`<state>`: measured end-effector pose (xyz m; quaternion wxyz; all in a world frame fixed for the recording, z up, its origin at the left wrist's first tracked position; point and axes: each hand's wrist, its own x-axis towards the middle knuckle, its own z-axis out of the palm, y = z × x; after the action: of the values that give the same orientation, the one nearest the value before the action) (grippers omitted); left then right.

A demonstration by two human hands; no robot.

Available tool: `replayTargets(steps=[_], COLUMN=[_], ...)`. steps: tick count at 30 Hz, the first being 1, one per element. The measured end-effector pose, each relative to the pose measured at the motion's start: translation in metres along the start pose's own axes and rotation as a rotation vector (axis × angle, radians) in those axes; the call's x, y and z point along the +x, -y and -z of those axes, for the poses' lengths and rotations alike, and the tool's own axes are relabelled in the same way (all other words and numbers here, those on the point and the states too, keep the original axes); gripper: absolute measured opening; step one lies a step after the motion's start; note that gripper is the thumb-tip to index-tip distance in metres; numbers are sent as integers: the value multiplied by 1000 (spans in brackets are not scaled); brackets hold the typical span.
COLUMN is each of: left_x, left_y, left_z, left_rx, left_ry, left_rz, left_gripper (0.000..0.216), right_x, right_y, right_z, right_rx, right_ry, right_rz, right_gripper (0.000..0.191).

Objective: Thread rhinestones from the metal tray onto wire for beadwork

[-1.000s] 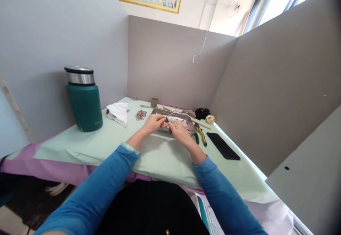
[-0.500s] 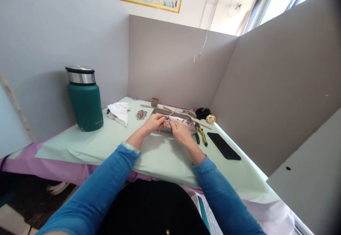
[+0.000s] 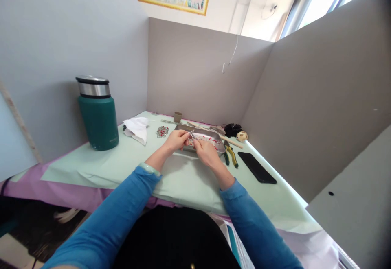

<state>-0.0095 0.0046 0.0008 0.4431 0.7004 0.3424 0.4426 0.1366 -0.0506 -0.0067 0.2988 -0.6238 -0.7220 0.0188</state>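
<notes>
Our left hand sits at the near left corner of the metal tray, fingers curled and drawn together, pinching a small thin piece that is too small for us to identify. Our right hand comes in over the tray's near rim, its fingertips closed on the same piece, so the two hands meet just above that edge. Inside the tray we see a scatter of red and white beads. Just beside the tray's right side lie the pliers, and further right of them the black phone. Left of the tray lies a small beaded cluster, then a white cloth, and well beyond that the green flask. Behind the tray stand a small cup and a wooden stick.
</notes>
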Motion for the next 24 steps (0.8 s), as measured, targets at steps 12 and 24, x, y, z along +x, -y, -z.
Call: replayTargets(steps=[12,24], left_x=[0,0], left_y=[2,-2], left_z=[1,1], left_rx=[208,5], left_ry=[24,-6], left_rz=[-87,-40], left_gripper=[23,23], right_x=[-6,-2], right_y=[4,0], right_z=[-1,0], right_rx=[-138,132], right_ry=[-10,-20], right_rz=[-10,12], right_gripper=[52,44])
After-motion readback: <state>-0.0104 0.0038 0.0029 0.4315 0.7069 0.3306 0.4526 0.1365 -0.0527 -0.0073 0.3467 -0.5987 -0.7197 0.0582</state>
